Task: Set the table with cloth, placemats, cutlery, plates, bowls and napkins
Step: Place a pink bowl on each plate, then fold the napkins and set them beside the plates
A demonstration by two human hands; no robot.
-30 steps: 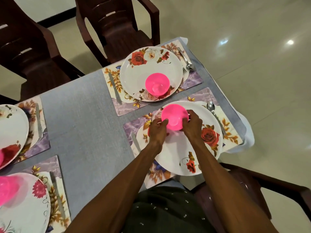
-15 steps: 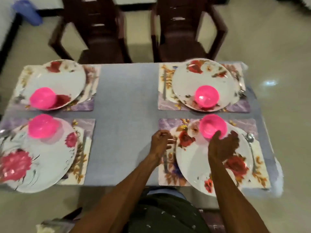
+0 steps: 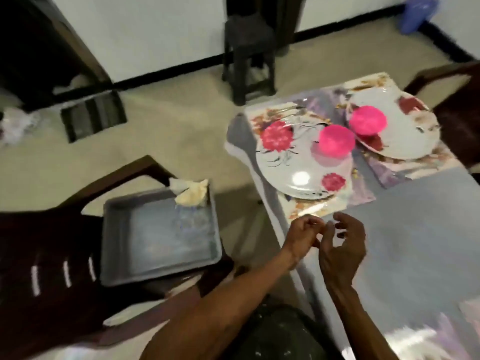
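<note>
The picture is blurred by motion. A grey cloth (image 3: 405, 229) covers the table. Two floral placemats carry white flowered plates, the near plate (image 3: 298, 162) and the far plate (image 3: 405, 131), each with a pink bowl: the near bowl (image 3: 336, 140), the far bowl (image 3: 367, 120). My left hand (image 3: 302, 235) and right hand (image 3: 342, 242) hover close together over the table's near left corner, fingers loosely curled, holding nothing. A grey tray (image 3: 155, 242) lies on a brown chair to the left, with folded cream napkins (image 3: 191, 192) at its far corner.
A dark stool (image 3: 248, 53) stands on the floor beyond the table. A brown chair (image 3: 457, 100) stands at the table's far right. A dark slatted object (image 3: 93, 115) lies on the floor at left, and a blue object (image 3: 418, 11) sits by the wall.
My view has swung left, from the right-hand settings to the left end of the table and the tray. Both hands have left the pink bowl and come together, empty.
</note>
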